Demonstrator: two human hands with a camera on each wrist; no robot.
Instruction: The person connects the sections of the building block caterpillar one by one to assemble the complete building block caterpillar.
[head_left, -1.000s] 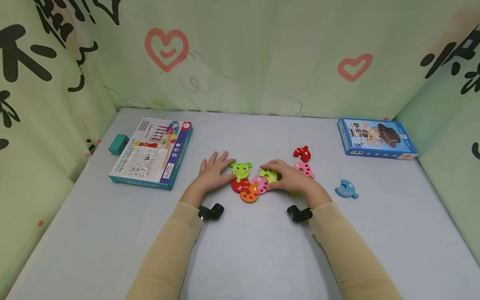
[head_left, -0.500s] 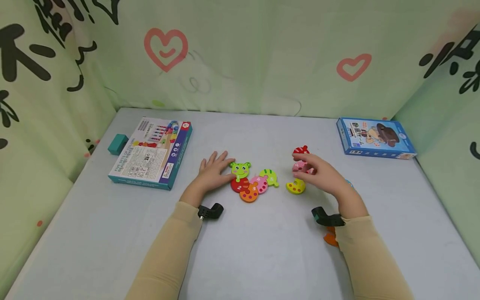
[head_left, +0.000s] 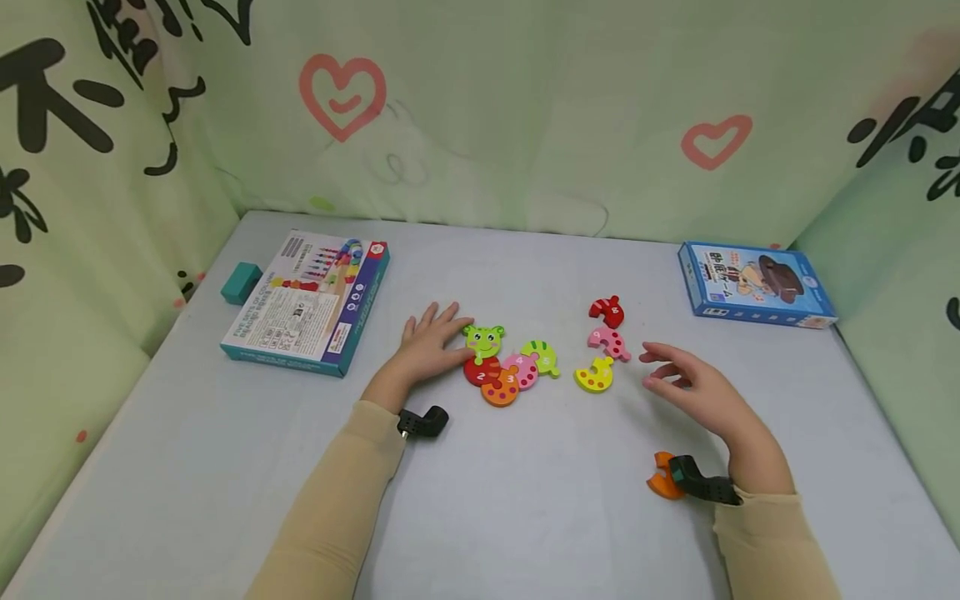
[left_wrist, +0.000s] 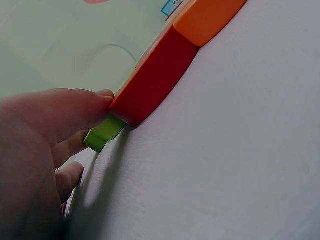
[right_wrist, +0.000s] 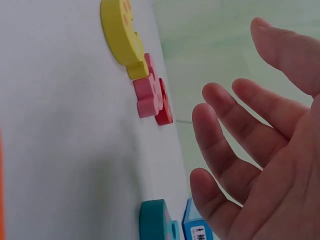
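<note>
My left hand (head_left: 429, 348) lies with spread fingers on the table, its thumb touching the joined caterpillar puzzle. That chain has a green smiling head (head_left: 483, 340), a red piece (left_wrist: 159, 75), an orange piece (head_left: 499, 390), a pink piece (head_left: 522, 372) and a green striped piece (head_left: 542, 357). My right hand (head_left: 696, 385) hovers over the table, fingers loosely bent and holding nothing. Below it in the right wrist view lies a blue piece (right_wrist: 153, 220), hidden by the hand in the head view. A yellow piece (head_left: 595, 377), a pink dotted piece (head_left: 609, 341) and a red striped piece (head_left: 607, 312) lie left of it.
An orange piece (head_left: 663, 477) lies partly under the right wrist camera. A flat white-and-teal box (head_left: 303, 304) and a teal block (head_left: 242, 283) sit at the left. At the back right is a blue box (head_left: 757, 283). Green curtains surround the table (head_left: 525, 508).
My right hand has let go of the green striped piece, which sits against the chain, and has moved right past the yellow, pink and red pieces. My left hand has stayed in place.
</note>
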